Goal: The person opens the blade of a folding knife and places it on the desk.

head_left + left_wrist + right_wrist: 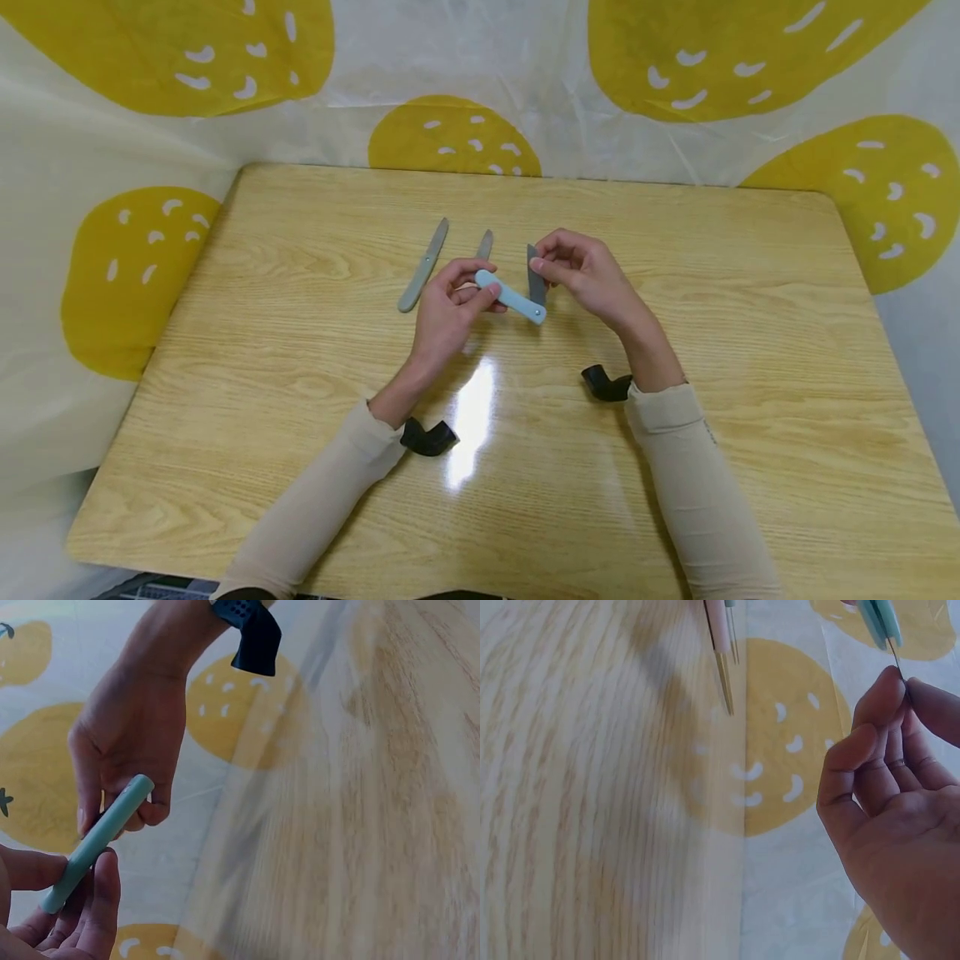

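A folding knife with a light blue-green handle [512, 298] is held above the table between both hands. My left hand [442, 321] pinches the handle between thumb and fingers. With thumb and fingertips, my right hand [592, 279] pinches the grey blade [536, 279], which stands at an angle to the handle, partly unfolded. In the left wrist view the handle [97, 844] slants between the two hands. The right wrist view shows the thin blade edge-on between the fingertips [881, 694] of my right hand.
Left of the hands lies an unfolded knife [424, 265] with a grey-green handle. Beside it another knife's blade [485, 243] shows, its handle hidden behind my left hand. All are over a wooden table [262, 375], with a patterned cloth [465, 50] hanging behind.
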